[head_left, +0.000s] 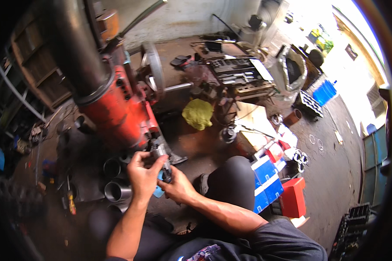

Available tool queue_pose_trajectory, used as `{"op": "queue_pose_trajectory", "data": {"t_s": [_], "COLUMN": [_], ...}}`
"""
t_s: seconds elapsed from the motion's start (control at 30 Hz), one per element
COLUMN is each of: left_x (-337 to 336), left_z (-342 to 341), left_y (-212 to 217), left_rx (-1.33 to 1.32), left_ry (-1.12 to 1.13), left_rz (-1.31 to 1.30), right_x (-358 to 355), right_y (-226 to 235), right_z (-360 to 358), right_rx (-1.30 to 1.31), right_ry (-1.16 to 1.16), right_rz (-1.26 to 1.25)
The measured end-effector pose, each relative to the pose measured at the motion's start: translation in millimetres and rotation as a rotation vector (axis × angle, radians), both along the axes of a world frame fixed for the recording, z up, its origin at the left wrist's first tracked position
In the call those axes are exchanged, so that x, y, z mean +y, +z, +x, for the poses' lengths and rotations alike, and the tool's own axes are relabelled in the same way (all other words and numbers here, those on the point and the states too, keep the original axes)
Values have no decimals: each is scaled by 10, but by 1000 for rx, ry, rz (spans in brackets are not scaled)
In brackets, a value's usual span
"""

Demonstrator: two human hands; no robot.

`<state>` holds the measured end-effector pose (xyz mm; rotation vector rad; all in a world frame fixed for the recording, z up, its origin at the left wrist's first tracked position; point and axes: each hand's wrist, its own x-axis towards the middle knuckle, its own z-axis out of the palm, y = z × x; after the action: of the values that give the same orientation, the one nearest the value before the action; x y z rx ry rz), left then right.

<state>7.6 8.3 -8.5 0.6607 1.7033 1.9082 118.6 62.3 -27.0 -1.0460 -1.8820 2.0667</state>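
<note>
A short silvery metal tool piece (160, 152) with a darker lower end stands upright between my hands, close to the foot of a red machine (115, 115). My left hand (143, 174) is closed on its upper part, thumb and fingers pinching it. Lower down, my right hand (178, 186) grips the darker end. The piece's exact kind cannot be made out. Something light blue (160, 188) shows just behind my fingers. Metal cylinder sleeves (117, 190) lie beside my left wrist.
A handwheel (154, 65) juts from the machine. Ahead are a yellow cloth (197, 114) and an open toolbox (235, 69). By my right knee are blue boxes (268, 185), a red box (294, 198) and metal rings (300, 160). A yellow-handled screwdriver (71, 202) lies at the left.
</note>
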Motion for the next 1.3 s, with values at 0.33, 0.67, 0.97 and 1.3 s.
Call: {"op": "queue_pose_trajectory", "data": {"t_s": [0.33,0.67,0.97,1.3], "left_x": [-103,-500,-1151,-852], "left_z": [116,255,-659,-589], "left_y": [397,522,473,553], "left_rx": [-267,-855,-653,-731], "left_ry": [-276,-231,20,113], "left_rz": [266,965,1031,955], "right_x": [223,1003,4016,4901], "right_y": [437,931,463,-113], "right_z": [220,777,874,448], "right_rx": [357,437,-313,-791], "right_ry": [434,257,-775,-553], "right_rz": [-466,708,1026,1175]}}
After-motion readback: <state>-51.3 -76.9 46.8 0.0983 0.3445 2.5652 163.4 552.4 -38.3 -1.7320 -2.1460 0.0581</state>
